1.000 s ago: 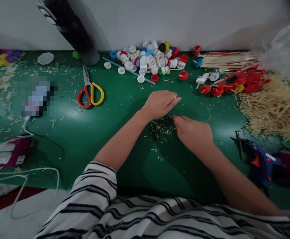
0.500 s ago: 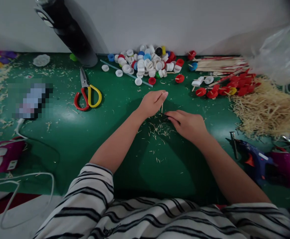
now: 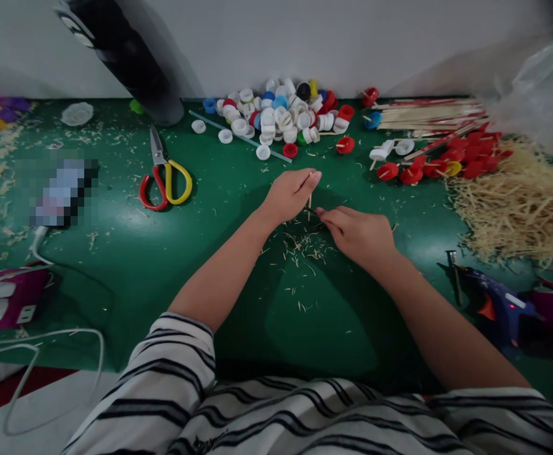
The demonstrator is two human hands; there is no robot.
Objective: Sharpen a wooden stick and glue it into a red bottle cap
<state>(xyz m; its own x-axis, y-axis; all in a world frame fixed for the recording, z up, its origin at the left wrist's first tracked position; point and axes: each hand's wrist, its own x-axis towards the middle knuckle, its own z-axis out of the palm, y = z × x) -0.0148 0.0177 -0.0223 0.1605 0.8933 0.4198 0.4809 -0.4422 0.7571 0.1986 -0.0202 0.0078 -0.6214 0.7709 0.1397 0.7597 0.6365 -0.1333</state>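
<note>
Your left hand (image 3: 289, 194) grasps a thin wooden stick (image 3: 309, 201), its free end jutting toward six o'clock; your right hand (image 3: 364, 239) pinches a slim dark tool (image 3: 313, 211) beside it. Shavings (image 3: 304, 245) lie at six on the green table (image 3: 276, 338), bottle caps (image 3: 282, 119) at twelve, scissors (image 3: 160, 159) near nine, a blue glue gun (image 3: 504, 304) at four.

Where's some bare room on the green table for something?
Mostly bare: below the red-and-yellow-handled scissors, between the purple socket block and left forearm; also between right hand and blue glue gun. Crowded: the back, multicoloured plastic caps; right, pale shredded strands.
</note>
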